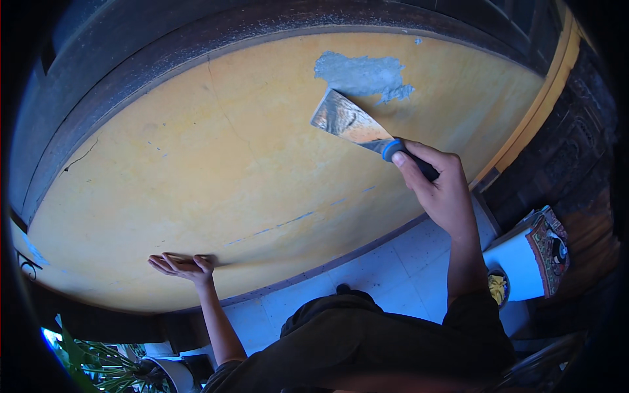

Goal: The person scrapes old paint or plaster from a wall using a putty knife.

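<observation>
My right hand [440,180] is closed round the dark handle of a putty knife [354,122], which has a blue collar and a wide shiny metal blade. The blade points up and left, with its far corner close by the lower left of a bare grey patch [362,73] in the yellow wall [196,170]. Whether the blade touches the wall I cannot tell. Lower on the left, my left hand [182,267] is against the wall with its fingers stretched out, holding nothing.
A dark wooden ledge [216,34] runs along the wall's top. At right stand a white box-like stand [517,265] with a patterned cloth [545,252] and a bin [498,288] beside it. Pale tiles [406,262] cover the floor. A potted plant [111,363] is at lower left.
</observation>
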The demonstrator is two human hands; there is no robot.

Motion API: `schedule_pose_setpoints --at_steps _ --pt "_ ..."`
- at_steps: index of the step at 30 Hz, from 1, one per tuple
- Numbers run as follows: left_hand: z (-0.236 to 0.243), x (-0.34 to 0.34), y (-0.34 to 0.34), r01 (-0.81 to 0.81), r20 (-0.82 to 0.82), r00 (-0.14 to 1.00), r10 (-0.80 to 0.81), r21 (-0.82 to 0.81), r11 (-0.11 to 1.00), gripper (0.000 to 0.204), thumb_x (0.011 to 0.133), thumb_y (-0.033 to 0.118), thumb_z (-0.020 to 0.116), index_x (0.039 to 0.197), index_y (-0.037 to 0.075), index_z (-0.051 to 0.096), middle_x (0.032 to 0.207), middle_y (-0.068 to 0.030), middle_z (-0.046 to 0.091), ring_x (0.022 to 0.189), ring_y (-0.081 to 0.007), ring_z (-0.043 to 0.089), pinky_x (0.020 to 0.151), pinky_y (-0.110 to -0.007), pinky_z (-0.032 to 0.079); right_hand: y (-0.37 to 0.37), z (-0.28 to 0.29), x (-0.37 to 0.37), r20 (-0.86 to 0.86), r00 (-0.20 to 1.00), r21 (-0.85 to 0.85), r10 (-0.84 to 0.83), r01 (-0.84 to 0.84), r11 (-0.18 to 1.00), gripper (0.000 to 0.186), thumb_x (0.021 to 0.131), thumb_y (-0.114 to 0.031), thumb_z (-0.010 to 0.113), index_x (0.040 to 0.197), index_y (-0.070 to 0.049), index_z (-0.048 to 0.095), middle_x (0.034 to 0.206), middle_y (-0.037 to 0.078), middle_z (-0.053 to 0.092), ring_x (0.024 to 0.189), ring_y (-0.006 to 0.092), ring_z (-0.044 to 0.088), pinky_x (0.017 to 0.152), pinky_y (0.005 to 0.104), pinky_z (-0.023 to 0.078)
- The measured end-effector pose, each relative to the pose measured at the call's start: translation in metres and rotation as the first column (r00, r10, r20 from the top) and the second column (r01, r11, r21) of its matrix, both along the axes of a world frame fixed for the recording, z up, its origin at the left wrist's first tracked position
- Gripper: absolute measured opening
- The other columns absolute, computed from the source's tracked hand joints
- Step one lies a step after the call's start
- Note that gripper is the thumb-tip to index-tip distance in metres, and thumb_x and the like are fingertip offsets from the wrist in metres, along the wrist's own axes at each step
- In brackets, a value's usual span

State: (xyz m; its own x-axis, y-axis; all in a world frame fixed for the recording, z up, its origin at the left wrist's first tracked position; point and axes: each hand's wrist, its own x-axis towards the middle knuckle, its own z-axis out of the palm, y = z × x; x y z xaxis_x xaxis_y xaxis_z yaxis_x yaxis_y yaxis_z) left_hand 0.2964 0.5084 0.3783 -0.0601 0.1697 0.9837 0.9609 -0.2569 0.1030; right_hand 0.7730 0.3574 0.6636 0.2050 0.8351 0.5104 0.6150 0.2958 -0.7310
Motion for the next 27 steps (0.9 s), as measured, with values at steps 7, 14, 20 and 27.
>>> schedule_pose_setpoints --at_steps 7,14,20,27 --pt "0.001 -0.002 0.001 -0.004 0.001 1.0 0.004 -0.009 1.0 0.084 0.103 0.058 0.044 0.168 0.009 0.023 0.174 -0.0306 0.011 0.16 -0.0526 0.011 0.125 -0.071 0.013 0.0 0.01 -0.007 -0.042 0.999 -0.162 0.008 -0.015 0.987 0.03 0.103 -0.018 0.073 0.117 0.008 0.073 0.079 0.009 0.068 0.074 0.0072 0.053 0.067 0.0285 0.049" --pt "0.001 0.005 0.001 0.011 0.002 1.0 -0.011 0.001 1.0 0.084 0.103 0.057 0.043 0.168 0.008 0.023 0.174 -0.0305 0.011 0.16 -0.0527 0.011 0.125 -0.071 0.013 0.002 -0.001 0.003 -0.085 0.994 -0.087 0.064 -0.071 0.994 0.031 0.105 -0.02 0.071 0.118 0.007 0.072 0.071 0.0 0.059 0.066 0.0046 0.048 0.057 0.0266 0.041" --pt "0.0 0.002 0.004 -0.004 -0.007 1.0 0.004 0.018 1.0 0.084 0.103 0.058 0.043 0.168 0.007 0.023 0.174 -0.029 0.013 0.16 -0.0519 0.011 0.126 -0.07 0.012 0.004 -0.009 0.004 -0.125 0.988 -0.097 0.091 -0.104 0.99 0.027 0.107 -0.02 0.066 0.11 0.006 0.072 0.067 -0.002 0.052 0.063 0.0039 0.045 0.056 0.0258 0.037" --pt "0.003 0.002 0.0 0.006 -0.011 1.0 -0.006 0.015 1.0 0.084 0.104 0.057 0.043 0.168 0.007 0.022 0.174 -0.0284 0.013 0.16 -0.0512 0.011 0.126 -0.07 0.012 -0.001 -0.011 0.002 -0.13 0.99 -0.112 0.061 -0.076 0.991 0.028 0.105 -0.02 0.07 0.115 0.006 0.074 0.07 -0.001 0.057 0.065 0.0037 0.046 0.056 0.0257 0.038"
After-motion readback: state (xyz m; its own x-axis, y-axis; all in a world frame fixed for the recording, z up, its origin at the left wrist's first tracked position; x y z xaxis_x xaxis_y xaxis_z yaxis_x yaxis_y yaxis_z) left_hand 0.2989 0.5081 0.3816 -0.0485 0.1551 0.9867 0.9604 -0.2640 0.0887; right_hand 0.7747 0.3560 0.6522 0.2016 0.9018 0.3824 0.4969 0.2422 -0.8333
